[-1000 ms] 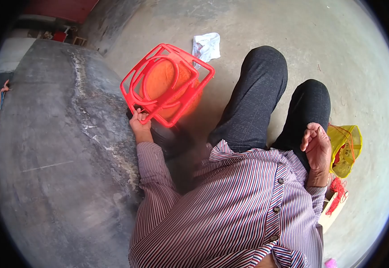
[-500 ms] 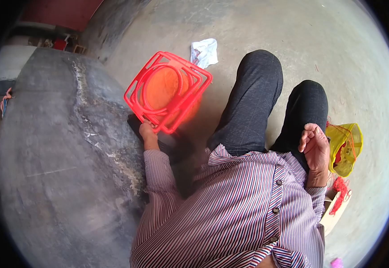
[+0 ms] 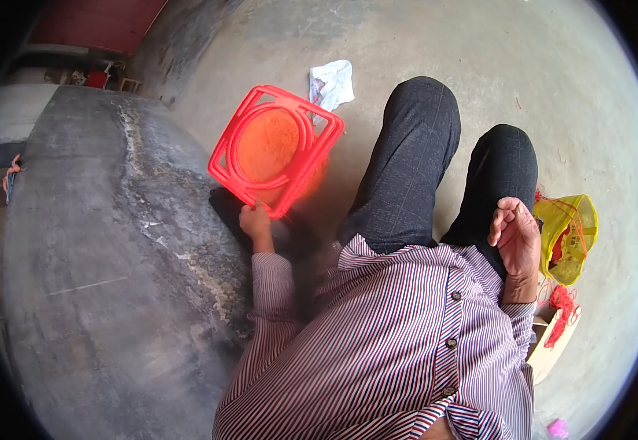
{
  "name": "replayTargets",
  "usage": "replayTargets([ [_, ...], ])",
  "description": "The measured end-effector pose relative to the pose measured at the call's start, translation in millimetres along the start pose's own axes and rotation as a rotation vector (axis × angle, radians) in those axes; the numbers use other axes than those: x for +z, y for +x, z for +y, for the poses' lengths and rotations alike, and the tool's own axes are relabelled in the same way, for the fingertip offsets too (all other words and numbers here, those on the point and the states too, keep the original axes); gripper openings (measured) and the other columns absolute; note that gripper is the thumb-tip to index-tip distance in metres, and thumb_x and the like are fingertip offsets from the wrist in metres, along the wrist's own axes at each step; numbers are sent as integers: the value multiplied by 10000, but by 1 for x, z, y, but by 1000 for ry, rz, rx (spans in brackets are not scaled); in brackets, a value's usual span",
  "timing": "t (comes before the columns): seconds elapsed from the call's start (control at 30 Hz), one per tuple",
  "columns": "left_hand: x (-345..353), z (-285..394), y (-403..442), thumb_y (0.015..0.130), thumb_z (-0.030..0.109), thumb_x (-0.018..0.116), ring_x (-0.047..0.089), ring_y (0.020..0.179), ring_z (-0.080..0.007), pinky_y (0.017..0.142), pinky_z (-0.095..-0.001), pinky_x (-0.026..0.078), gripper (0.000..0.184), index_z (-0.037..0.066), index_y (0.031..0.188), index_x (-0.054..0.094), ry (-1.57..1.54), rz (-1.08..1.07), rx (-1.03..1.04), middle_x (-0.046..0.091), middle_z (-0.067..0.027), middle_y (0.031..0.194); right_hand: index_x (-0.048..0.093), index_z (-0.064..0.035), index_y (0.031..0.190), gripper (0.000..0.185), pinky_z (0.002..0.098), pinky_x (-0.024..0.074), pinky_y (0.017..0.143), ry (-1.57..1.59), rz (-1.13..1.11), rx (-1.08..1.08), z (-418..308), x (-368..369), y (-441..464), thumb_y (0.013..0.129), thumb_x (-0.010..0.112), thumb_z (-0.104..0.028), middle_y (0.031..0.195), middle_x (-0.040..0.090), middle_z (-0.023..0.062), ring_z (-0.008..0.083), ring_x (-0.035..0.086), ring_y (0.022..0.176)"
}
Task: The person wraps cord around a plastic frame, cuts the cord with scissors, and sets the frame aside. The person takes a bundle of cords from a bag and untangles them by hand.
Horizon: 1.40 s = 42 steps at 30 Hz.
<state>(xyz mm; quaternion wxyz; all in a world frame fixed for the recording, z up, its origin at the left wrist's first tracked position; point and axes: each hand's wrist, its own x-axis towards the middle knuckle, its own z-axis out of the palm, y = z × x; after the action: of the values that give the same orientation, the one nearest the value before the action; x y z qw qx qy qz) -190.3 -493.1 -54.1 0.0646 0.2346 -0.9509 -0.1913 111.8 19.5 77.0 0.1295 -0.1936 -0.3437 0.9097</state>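
In the head view, red square plastic frames [image 3: 225, 150] with round rings in their middles are tilted over a round orange thing [image 3: 271, 145]; I cannot make out what that is. My left hand [image 3: 256, 220] has its fingers closed on the frames' near edge, partly hidden by the wrist. Resting on my right thigh, my right hand [image 3: 517, 238] has its palm turned up and its fingers loosely bent. Nothing shows in the palm. Beside it on the floor stands a yellow bag [image 3: 581, 227] with red things inside and a red cord.
A worn grey concrete ledge [image 3: 77, 220] runs along my left. Beyond the frames, a white crumpled cloth [image 3: 332, 82] lies on the floor [image 3: 553, 88]. At my right are a cardboard box [image 3: 552, 352], a red thread bundle [image 3: 562, 312] and a pink item [image 3: 557, 428].
The red frames, splayed apart earlier, now lie closer over one another. My left hand has shifted slightly right along their near edge. My right hand stays on the thigh.
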Motion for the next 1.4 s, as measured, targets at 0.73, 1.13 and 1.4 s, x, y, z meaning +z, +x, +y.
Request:
replayTargets([
  [0.73, -29, 41, -35, 876, 426, 619, 635, 967, -427, 808, -523, 514, 449, -8, 983, 658, 330, -42, 119, 639, -246, 1037, 561, 53, 1089, 357, 276, 525, 540, 77, -17, -8, 0, -2, -2, 1014, 494, -289, 815, 634, 118, 162, 605, 604],
  [1.13, -31, 36, -26, 850, 387, 651, 639, 969, -423, 822, -516, 510, 424, -14, 987, 667, 298, -90, 114, 654, -243, 1031, 561, 55, 1083, 351, 285, 532, 542, 89, -25, 8, -2, -1, -2, 1011, 497, -283, 815, 639, 125, 168, 615, 611],
  [1.4, -19, 32, -25, 851, 332, 638, 648, 908, -451, 819, -507, 501, 389, -41, 958, 666, 215, -7, 174, 674, -278, 916, 561, 56, 1077, 344, 293, 532, 538, 89, -13, 11, -1, 0, 0, 1006, 508, -276, 813, 638, 128, 174, 614, 602],
])
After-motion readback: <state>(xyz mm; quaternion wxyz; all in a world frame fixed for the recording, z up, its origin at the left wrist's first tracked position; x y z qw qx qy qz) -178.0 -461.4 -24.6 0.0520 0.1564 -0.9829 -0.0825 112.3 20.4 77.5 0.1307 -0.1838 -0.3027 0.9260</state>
